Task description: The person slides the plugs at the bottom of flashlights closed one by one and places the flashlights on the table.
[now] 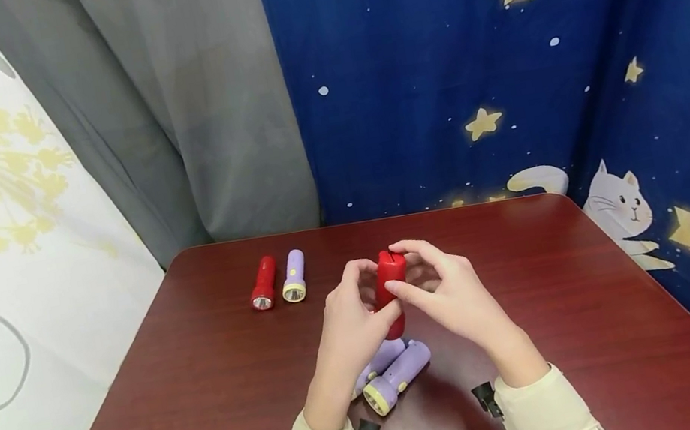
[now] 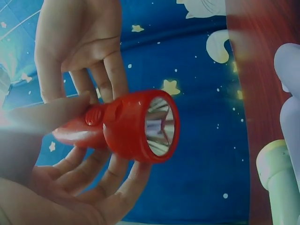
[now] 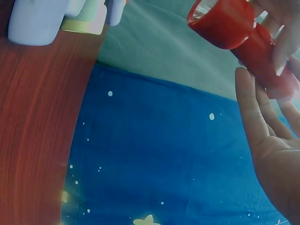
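Note:
A red flashlight is raised above the table between both hands, its tail end up in the head view. My left hand grips it from the left, fingers behind the body. From the right, my right hand holds it too, with the thumb on its front and a fingertip at the tail end. The left wrist view shows the clear lens and reflector of the red flashlight, and a ridged switch on its side. Below the hands lie two purple flashlights with yellow heads, the nearer purple flashlight fully visible, the other partly hidden.
Farther back on the left, another red flashlight and a purple flashlight lie side by side. The dark red wooden table ends at a blue star-patterned curtain and a grey curtain.

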The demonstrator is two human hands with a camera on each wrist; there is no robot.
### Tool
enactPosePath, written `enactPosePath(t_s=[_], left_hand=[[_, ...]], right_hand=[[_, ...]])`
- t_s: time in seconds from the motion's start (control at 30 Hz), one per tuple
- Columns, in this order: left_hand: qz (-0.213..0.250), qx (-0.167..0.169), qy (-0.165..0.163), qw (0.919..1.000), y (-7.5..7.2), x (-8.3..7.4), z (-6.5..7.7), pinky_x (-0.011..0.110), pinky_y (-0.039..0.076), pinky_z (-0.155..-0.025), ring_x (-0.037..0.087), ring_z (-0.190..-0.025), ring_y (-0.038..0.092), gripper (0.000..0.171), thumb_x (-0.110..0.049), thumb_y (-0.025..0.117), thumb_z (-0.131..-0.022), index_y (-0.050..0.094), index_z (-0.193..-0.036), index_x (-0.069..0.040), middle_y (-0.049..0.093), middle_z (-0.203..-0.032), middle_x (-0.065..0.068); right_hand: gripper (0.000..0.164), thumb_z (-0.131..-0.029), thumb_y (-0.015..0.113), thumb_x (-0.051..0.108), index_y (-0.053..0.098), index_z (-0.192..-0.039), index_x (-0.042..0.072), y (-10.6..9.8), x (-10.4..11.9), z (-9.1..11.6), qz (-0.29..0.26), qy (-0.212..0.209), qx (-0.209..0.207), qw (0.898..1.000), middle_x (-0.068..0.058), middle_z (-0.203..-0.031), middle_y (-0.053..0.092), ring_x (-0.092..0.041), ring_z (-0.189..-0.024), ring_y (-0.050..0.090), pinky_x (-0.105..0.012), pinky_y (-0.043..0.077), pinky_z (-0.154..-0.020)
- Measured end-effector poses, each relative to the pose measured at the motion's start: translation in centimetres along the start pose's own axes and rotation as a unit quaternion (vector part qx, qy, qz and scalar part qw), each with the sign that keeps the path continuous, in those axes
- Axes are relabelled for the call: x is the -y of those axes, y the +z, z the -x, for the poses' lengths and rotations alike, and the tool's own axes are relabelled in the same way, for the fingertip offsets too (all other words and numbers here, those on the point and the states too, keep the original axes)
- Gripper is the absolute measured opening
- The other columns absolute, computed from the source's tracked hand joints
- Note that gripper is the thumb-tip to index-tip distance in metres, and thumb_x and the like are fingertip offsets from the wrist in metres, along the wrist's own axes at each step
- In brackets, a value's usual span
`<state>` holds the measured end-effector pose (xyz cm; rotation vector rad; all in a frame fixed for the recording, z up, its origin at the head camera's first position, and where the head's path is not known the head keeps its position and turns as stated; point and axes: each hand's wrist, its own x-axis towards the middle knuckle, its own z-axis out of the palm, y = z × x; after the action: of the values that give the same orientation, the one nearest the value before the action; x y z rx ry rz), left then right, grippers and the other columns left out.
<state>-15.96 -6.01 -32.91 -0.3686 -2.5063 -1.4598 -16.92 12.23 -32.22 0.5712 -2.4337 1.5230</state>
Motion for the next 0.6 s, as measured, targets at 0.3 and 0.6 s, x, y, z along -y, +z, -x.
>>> enactPosePath(t_s=[0.3, 0.6], left_hand=[[0.033, 0.034, 0.014, 0.9988, -0.9, 0.3, -0.7, 0.035, 0.065, -0.086, 0.015, -0.089, 0.072, 0.042, -0.019, 0.085, -0.091, 0.069, -0.13, -0.016, 0.078, -0.117, 0.004], [0.041, 0.038, 0.022, 0.9982, -1.2, 0.7, -0.7, 0.032, 0.066, -0.086, 0.016, -0.091, 0.075, 0.041, -0.014, 0.086, -0.089, 0.073, -0.128, -0.015, 0.079, -0.114, 0.004]], right_hand=[[0.049, -0.093, 0.084, 0.021, 0.066, -0.138, 0.025, -0.2, 0.1, 0.1, 0.006, -0.012, -0.012, 1.0, -0.002, -0.115, 0.076, -0.012, -0.093, 0.077, -0.024, 0.063, -0.086], [0.047, -0.092, 0.085, 0.017, 0.069, -0.136, 0.02, 0.2, -0.2, 0.3, 0.008, -0.033, -0.019, 0.999, -0.002, -0.111, 0.078, -0.012, -0.093, 0.077, -0.024, 0.064, -0.086]])
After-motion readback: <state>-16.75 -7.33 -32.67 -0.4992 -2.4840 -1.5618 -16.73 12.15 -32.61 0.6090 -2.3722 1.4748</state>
